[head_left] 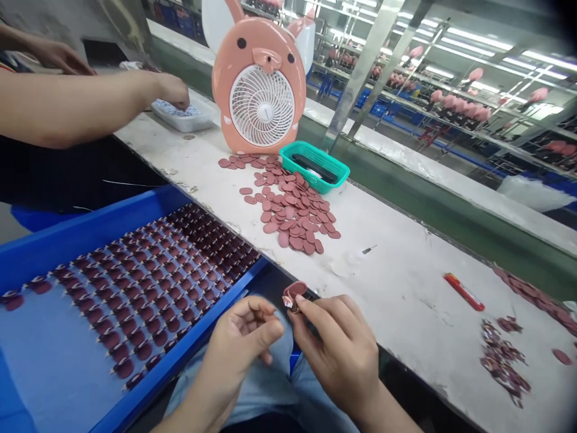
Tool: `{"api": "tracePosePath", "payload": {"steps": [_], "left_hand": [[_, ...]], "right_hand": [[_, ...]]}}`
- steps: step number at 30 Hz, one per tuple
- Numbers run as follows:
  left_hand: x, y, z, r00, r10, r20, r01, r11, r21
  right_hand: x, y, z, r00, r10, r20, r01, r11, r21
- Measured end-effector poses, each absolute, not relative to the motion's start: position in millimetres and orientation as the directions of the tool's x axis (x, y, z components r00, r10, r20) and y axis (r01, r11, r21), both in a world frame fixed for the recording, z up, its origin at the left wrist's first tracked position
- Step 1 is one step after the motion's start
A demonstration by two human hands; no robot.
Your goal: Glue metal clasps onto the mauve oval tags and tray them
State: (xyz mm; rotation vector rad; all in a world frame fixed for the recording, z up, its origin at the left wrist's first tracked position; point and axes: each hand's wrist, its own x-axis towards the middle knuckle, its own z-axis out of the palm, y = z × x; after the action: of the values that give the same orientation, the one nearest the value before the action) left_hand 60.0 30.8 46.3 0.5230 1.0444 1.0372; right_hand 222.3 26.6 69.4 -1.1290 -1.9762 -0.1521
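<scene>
My right hand [336,346] pinches a small figurine [288,300] with a brownish-pink oval disc [296,289] at its top, just off the table's near edge. Its details are too small to make out. Beside it, my left hand [247,334] is loosely curled, thumb and index fingertips a little apart, with nothing visible between them. To the left, a blue tray [45,355] holds rows of similar small dark red pieces. Many loose oval discs [295,210] are spread over the white table [396,264] ahead of my hands.
A pink animal-shaped fan [265,102] stands behind a green basket [315,165]. At right lie a red-and-yellow pen-like object [464,291], small painted pieces [502,361] and more discs. A needle tip [369,249] lies mid-table. At left, another person's arm [81,105] reaches into a white container [183,119].
</scene>
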Motion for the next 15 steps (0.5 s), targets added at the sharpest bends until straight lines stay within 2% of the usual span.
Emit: {"api": "tracePosePath", "payload": {"steps": [3, 11, 15], "left_hand": [[62.5, 35.4, 49.4, 0.097, 0.92, -0.38, -0.427, 0.384, 0.819], [47.3, 42.6, 47.7, -0.058, 0.921, -0.385, -0.424, 0.326, 0.845], [3.4, 53.1, 39.9, -0.263, 0.876, -0.406, -0.323, 0.316, 0.892]], "right_hand": [[209.6, 31.7, 61.9, -0.316, 0.577, 0.753, 0.766, 0.624, -0.157], [183.5, 49.6, 50.7, -0.363, 0.572, 0.736, 0.707, 0.683, -0.183], [173.2, 39.0, 51.9, -0.43, 0.51, 0.745, 0.645, 0.751, -0.142]]}}
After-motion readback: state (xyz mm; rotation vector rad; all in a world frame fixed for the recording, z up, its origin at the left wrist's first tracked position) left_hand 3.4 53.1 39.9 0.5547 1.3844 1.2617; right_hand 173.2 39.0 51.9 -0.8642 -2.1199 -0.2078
